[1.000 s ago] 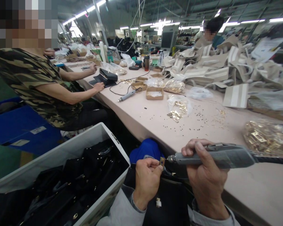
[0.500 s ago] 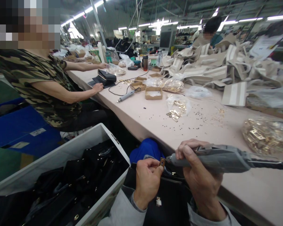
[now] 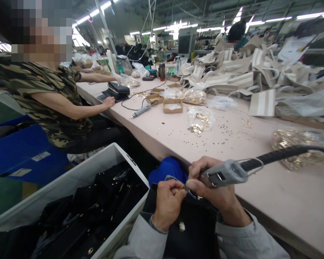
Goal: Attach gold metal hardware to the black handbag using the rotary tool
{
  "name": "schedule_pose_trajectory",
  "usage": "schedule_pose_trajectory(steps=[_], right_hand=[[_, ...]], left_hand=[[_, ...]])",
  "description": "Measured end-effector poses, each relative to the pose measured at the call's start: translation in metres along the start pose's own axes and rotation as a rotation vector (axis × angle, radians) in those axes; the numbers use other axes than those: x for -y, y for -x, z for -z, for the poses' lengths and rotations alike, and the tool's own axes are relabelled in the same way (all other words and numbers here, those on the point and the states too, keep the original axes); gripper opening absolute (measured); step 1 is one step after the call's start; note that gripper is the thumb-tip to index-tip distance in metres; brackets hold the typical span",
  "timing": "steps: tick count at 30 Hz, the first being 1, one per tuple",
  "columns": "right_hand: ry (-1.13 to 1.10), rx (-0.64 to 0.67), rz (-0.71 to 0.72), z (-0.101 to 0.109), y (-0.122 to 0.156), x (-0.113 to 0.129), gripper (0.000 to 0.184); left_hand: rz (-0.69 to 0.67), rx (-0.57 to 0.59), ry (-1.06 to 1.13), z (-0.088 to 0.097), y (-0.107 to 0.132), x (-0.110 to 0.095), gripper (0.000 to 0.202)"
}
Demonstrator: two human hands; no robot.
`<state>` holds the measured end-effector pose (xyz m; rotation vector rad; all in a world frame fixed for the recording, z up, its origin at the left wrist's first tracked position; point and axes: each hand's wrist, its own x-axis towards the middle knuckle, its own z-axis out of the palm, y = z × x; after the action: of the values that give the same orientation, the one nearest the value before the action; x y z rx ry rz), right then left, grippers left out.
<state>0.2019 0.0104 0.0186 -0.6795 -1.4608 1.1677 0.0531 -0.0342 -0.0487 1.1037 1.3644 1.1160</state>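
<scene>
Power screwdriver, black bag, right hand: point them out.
power screwdriver [image 3: 224, 173], head view, grey body.
black bag [image 3: 196, 225], head view, front panel.
right hand [image 3: 214, 187], head view, knuckles around the tool.

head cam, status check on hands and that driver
Left hand pinching a small gold fitting at the black bag. Right hand gripping the grey power driver, tip hidden at the fitting. Nothing between them.
</scene>
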Motion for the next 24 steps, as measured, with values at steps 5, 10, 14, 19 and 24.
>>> schedule_pose_trajectory(steps=[5, 10, 14, 19, 24], right_hand=[[0.008, 0.051, 0.031, 0.004, 0.002, 0.010, 0.020], [-0.247, 0.103, 0.098, 0.015, 0.002, 0.039, 0.022], [-0.350, -0.105, 0.172, 0.040, -0.008, 0.055, 0.015], [-0.410, -0.693, -0.069, 0.115, -0.039, 0.055, 0.018], [-0.469, -1.071, 0.142, 0.205, -0.062, 0.060, 0.017]], left_hand=[[-0.049, 0.037, -0.001, 0.001, -0.002, -0.003, 0.019], [-0.016, 0.049, 0.021, -0.007, 0.000, -0.003, 0.015], [0.042, -0.029, -0.019, -0.011, -0.004, 0.002, 0.016], [0.040, -0.045, 0.021, -0.011, -0.008, -0.001, 0.017], [0.081, -0.088, 0.036, -0.006, -0.009, 0.007, 0.034]])
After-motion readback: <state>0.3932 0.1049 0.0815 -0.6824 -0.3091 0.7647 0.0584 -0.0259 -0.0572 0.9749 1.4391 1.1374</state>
